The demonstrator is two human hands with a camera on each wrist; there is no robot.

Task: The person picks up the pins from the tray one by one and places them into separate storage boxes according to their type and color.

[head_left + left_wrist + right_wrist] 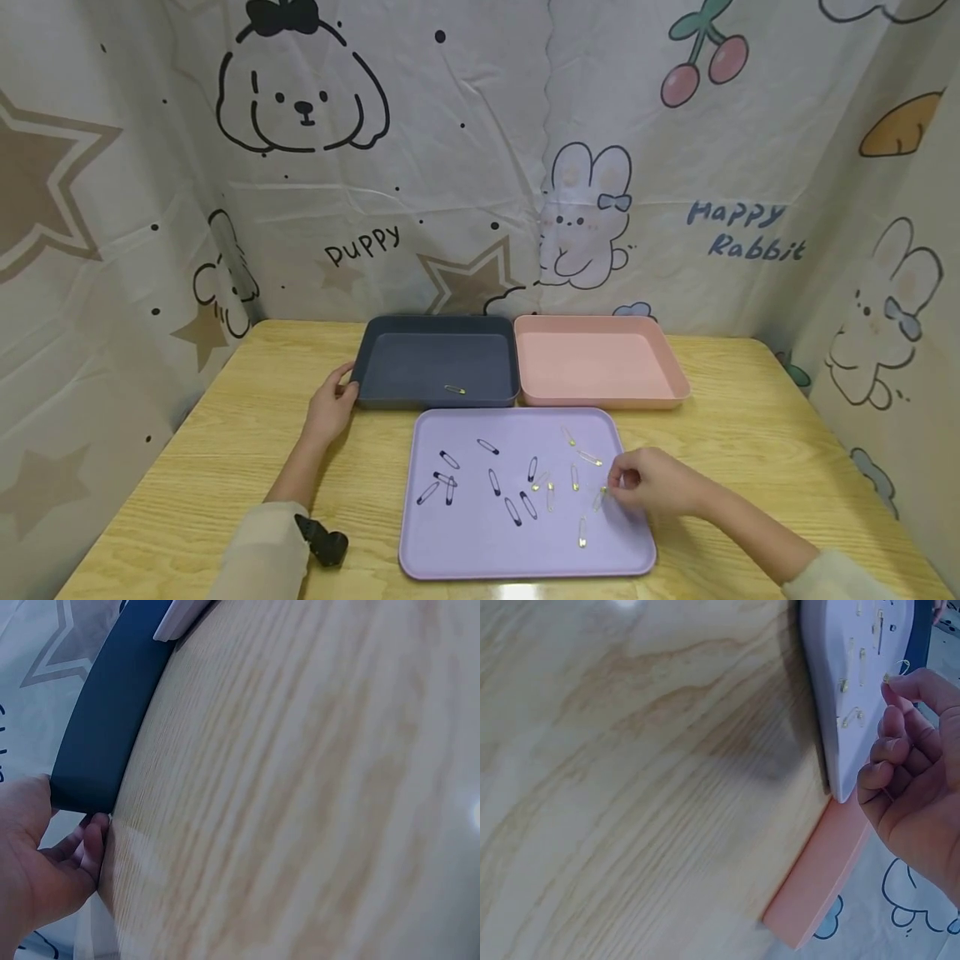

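In the head view my right hand (652,482) is over the right side of the lilac tray (517,554). Its thumb and forefinger pinch a gold safety pin (905,667) by the head, while the other fingers curl loosely. My left hand (330,408) holds the left side of the dark blue tray (435,358), with fingers at its rim and its lower edge. Inside that tray lies one gold safety pin (454,389). Several black safety pins (487,447) are scattered over the left and middle of the lilac tray; several gold safety pins (582,532) lie towards its right.
A pink tray (600,358) stands against the dark blue one at the back, behind the lilac tray. All three sit on a wood-grain table (360,533). A printed cloth (465,167) surrounds the back and sides. A black device (324,542) is worn at the left sleeve.
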